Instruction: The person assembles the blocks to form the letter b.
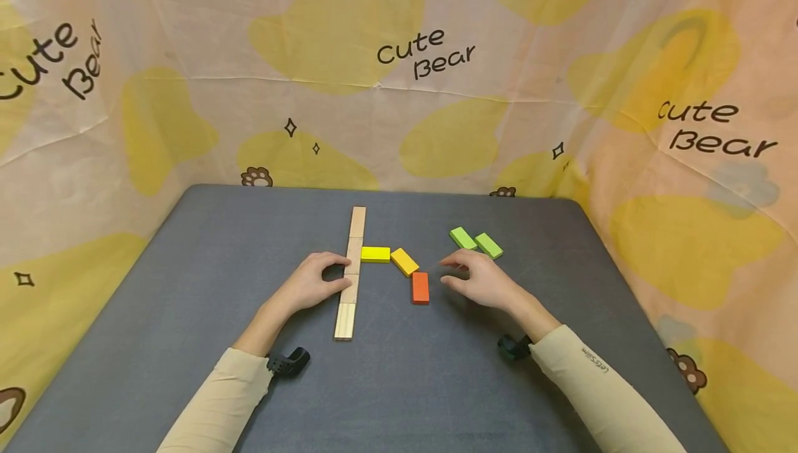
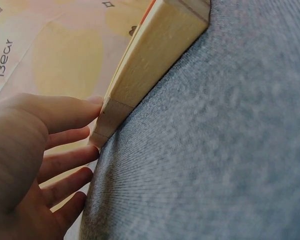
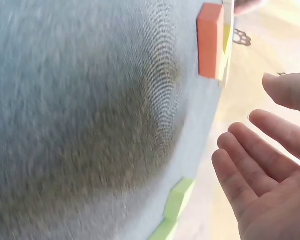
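Observation:
My left hand (image 1: 313, 281) reaches from the left to a straight row of plain wooden blocks (image 1: 357, 223). Its thumb and fingertips touch the row's left side, with the fingers fairly straight. A yellow block (image 1: 375, 255) extends right from the row. Beyond it, an amber block (image 1: 404, 262) lies slanted, then an orange-red block (image 1: 420, 288) points toward me, forming a curve. My right hand (image 1: 485, 280) hovers just right of the orange-red block, fingers loosely extended and holding nothing; the right wrist view shows its spread thumb and bare palm (image 3: 270, 200).
Two light green blocks, one on the left (image 1: 463, 238) and one on the right (image 1: 489, 245), lie slanted behind my right hand. A dark grey table (image 1: 399, 391) carries everything. Patterned cloth (image 1: 349, 113) hangs behind it and along both sides.

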### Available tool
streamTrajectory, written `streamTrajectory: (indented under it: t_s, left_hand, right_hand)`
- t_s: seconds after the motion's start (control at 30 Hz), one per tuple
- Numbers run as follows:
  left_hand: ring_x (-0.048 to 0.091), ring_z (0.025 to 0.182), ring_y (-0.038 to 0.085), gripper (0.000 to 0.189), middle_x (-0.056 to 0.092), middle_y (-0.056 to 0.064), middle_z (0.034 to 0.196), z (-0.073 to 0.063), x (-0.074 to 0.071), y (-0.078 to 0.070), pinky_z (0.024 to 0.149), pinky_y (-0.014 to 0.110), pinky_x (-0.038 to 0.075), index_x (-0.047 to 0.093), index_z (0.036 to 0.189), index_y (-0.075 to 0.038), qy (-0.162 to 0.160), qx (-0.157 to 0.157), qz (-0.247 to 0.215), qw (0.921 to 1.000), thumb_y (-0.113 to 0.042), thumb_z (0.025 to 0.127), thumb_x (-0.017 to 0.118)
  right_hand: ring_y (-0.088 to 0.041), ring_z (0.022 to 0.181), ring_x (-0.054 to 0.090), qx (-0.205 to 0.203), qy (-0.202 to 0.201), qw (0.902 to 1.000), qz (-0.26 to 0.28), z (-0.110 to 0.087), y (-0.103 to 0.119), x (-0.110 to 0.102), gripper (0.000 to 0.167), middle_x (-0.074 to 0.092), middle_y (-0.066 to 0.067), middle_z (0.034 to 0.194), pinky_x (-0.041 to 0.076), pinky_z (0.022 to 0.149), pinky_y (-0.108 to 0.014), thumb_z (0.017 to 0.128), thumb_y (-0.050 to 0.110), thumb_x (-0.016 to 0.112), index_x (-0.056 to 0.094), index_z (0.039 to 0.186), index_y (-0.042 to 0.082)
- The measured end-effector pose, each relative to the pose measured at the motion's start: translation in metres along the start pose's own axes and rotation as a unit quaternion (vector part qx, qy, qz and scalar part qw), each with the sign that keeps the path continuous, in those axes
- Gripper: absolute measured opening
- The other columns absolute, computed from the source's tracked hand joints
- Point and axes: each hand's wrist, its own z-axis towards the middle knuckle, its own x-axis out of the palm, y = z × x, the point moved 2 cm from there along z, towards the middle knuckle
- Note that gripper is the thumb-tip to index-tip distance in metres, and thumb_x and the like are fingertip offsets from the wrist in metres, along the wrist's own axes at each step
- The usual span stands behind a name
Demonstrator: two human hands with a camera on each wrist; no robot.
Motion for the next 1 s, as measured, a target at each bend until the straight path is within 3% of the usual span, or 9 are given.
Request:
streamTrajectory:
  t_s: [0.7, 1.0]
  left_hand:
    - [0.046, 0.135, 0.037, 0.045, 0.064, 0.011, 0.135, 0.000, -0.001, 0.000, 0.112, 0.056, 0.036, 0.067, 0.132, -0.009, 0.003, -0.006, -0.001, 1.0000, -0.030, 0.094, 0.074]
    - [0.046, 0.134, 0.037, 0.045, 0.063, 0.011, 0.135, 0.000, 0.000, 0.000, 0.113, 0.056, 0.035, 0.067, 0.132, -0.009, 0.004, -0.006, -0.003, 1.0000, -0.031, 0.094, 0.074]
  right_hand:
    - [-0.041, 0.113, 0.063, 0.024, -0.113, 0.9929, 0.025, 0.001, -0.028, -0.041, 0.033, 0.068, -0.019, 0.121, 0.050, 0.099, -0.057, 0.096, 0.014, 0.070, 0.069, 0.124, -0.005]
    - [-0.042, 0.121, 0.059, 0.052, -0.122, 0.9909, 0.025, 0.011, -0.046, -0.048, 0.033, 0.066, -0.019, 0.127, 0.046, 0.104, -0.056, 0.100, 0.017, 0.066, 0.068, 0.126, -0.002]
